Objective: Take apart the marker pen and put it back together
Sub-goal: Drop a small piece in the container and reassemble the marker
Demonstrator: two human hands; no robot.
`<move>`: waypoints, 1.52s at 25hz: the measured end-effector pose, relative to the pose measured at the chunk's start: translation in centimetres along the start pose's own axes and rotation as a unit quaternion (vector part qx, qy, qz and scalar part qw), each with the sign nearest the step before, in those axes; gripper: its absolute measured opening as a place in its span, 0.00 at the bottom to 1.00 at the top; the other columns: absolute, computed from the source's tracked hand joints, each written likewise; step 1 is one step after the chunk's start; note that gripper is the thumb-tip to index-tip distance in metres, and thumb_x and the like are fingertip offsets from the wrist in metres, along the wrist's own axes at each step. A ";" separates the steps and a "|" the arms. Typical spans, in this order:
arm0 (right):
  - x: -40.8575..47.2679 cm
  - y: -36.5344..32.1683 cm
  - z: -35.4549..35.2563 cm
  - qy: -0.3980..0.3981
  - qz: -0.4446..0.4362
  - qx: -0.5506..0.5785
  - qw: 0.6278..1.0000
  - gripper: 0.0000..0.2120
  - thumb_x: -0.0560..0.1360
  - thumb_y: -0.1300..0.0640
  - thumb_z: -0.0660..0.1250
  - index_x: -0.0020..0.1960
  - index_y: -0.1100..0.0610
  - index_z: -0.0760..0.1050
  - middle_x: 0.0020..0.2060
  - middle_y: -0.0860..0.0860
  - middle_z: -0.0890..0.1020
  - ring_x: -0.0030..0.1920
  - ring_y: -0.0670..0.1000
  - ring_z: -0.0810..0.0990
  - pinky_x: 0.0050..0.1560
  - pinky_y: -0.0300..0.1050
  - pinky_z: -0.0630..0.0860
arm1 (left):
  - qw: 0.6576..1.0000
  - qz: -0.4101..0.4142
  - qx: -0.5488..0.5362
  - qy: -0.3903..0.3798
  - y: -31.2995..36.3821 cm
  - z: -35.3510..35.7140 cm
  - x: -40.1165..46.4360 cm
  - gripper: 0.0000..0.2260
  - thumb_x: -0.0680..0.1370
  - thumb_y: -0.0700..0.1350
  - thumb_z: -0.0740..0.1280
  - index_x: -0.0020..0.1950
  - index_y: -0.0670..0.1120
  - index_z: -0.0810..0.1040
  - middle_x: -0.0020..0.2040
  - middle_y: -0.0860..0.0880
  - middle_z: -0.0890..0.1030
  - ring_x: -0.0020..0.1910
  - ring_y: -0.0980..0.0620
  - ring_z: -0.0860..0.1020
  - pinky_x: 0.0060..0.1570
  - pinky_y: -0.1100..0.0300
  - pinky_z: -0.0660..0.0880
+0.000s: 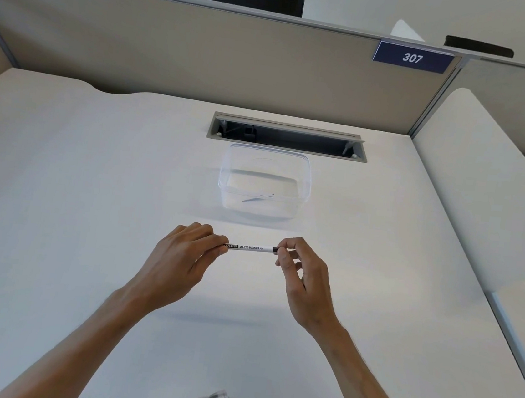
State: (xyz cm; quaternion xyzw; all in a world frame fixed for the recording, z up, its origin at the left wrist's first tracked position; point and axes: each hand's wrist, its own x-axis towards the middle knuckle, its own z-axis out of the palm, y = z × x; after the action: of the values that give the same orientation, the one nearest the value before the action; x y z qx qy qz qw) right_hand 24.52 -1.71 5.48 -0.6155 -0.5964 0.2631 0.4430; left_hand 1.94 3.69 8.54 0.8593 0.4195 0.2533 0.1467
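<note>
Above the white desk (89, 212), the marker pen (250, 248) is held level, its 9 o'clock end gripped by the left hand (178, 261) and its 3 o'clock end pinched by the right hand (302, 278). A clear plastic container (264, 182) is seen beyond at 12 o'clock.

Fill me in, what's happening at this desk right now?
A person holds a whiteboard marker level above the white desk, the left hand pinching one end and the right hand pinching the other, dark end. The marker looks to be in one piece. A clear plastic container sits just beyond the hands, untouched.
</note>
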 end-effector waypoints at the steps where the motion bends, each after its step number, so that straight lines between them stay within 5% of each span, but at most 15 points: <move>1: 0.0 0.0 0.0 0.002 0.000 -0.002 1.000 0.08 0.80 0.46 0.57 0.48 0.47 0.73 0.46 0.37 0.81 0.48 0.46 0.82 0.40 0.30 0.69 | 1.000 0.001 0.001 0.000 0.1 0.0 0.0 0.11 0.81 0.49 0.58 0.51 0.47 0.79 0.37 0.54 0.72 0.37 0.51 0.71 0.39 0.54 0.71; 9: 0.2 -0.7 0.4 0.010 0.025 0.028 0.999 0.17 0.82 0.46 0.54 0.41 0.54 0.72 0.36 0.42 0.81 0.40 0.45 0.80 0.36 0.34 0.70 | 1.000 0.013 0.020 0.000 0.5 -0.4 0.1 0.13 0.81 0.49 0.58 0.51 0.46 0.80 0.37 0.53 0.73 0.37 0.50 0.71 0.40 0.60 0.66; 14: 0.4 -1.2 0.3 0.005 0.043 0.037 0.998 0.23 0.82 0.44 0.54 0.34 0.54 0.73 0.27 0.43 0.75 0.25 0.44 0.65 0.29 0.33 0.61 | 0.999 0.018 0.031 -0.001 0.5 -0.4 0.2 0.12 0.81 0.49 0.58 0.51 0.47 0.80 0.37 0.53 0.73 0.37 0.51 0.71 0.41 0.61 0.65; 21: 0.4 -1.3 0.6 -0.009 0.039 0.019 0.999 0.17 0.79 0.39 0.54 0.41 0.50 0.69 0.36 0.45 0.81 0.39 0.50 0.79 0.37 0.46 0.71 | 1.000 0.004 0.012 0.003 0.2 -0.3 0.1 0.10 0.81 0.48 0.59 0.51 0.48 0.80 0.37 0.54 0.73 0.37 0.51 0.71 0.40 0.58 0.68; 25: 0.3 -0.8 0.5 -0.016 -0.008 -0.025 1.000 0.11 0.81 0.47 0.54 0.42 0.47 0.68 0.36 0.44 0.78 0.37 0.47 0.76 0.36 0.34 0.66 | 1.000 0.000 -0.001 0.005 0.3 -0.3 0.1 0.11 0.80 0.50 0.59 0.50 0.48 0.80 0.37 0.56 0.72 0.37 0.53 0.71 0.39 0.57 0.70; 32: 0.1 -1.0 0.2 -0.024 -0.040 -0.041 0.998 0.12 0.82 0.46 0.53 0.42 0.48 0.68 0.34 0.46 0.75 0.32 0.49 0.69 0.35 0.39 0.66 | 1.000 -0.016 -0.022 -0.004 0.6 -0.8 0.1 0.14 0.79 0.57 0.58 0.47 0.52 0.79 0.33 0.60 0.69 0.32 0.56 0.69 0.38 0.66 0.66; 38: 0.1 -1.3 -0.1 -0.050 -0.053 -0.039 0.997 0.12 0.81 0.46 0.52 0.41 0.48 0.66 0.32 0.48 0.72 0.31 0.49 0.66 0.34 0.37 0.62 | 0.998 -0.036 -0.052 -0.021 0.1 -0.8 -0.1 0.10 0.79 0.55 0.60 0.47 0.54 0.79 0.35 0.60 0.73 0.33 0.55 0.71 0.32 0.61 0.66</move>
State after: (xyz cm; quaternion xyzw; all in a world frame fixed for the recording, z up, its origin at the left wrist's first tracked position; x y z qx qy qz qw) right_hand 23.98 -1.74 6.64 -0.5859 -0.6592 0.2461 0.4020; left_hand 1.55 3.60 9.23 0.8401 0.4332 0.2511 0.2085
